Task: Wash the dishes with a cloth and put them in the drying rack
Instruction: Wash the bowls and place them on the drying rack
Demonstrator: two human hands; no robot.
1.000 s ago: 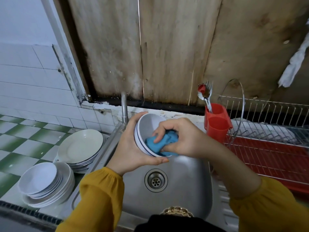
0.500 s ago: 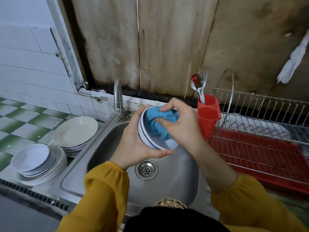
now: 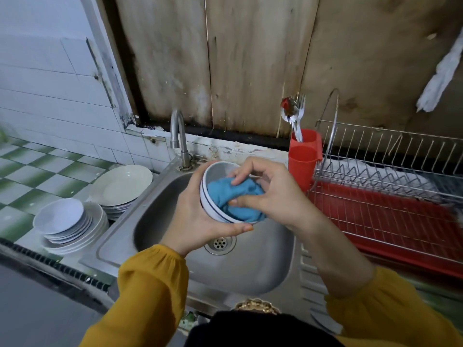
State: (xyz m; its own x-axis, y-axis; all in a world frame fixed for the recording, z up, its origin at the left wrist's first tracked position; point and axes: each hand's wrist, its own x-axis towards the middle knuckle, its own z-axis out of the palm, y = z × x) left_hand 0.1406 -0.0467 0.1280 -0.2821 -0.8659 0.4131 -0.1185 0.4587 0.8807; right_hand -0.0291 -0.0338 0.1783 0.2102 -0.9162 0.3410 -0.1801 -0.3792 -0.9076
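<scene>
Left hand [image 3: 198,216] grips tilted white bowl [image 3: 213,194] above sink [image 3: 155,211]; right hand [image 3: 273,194] pinches blue cloth [image 3: 235,199] inside it. Drying rack [image 3: 385,181] stands at sink's right edge.

A curved metal tap [image 3: 184,151] stands at the far rim of the steel sink [image 3: 155,211]. Stained wooden boards [image 3: 250,58] rise behind; green-checked tiles [image 3: 37,171] cover the left counter.

Left hand [image 3: 198,221] grips bowl [image 3: 215,186]; right hand [image 3: 273,194] pinches cloth [image 3: 235,196] inside.
</scene>
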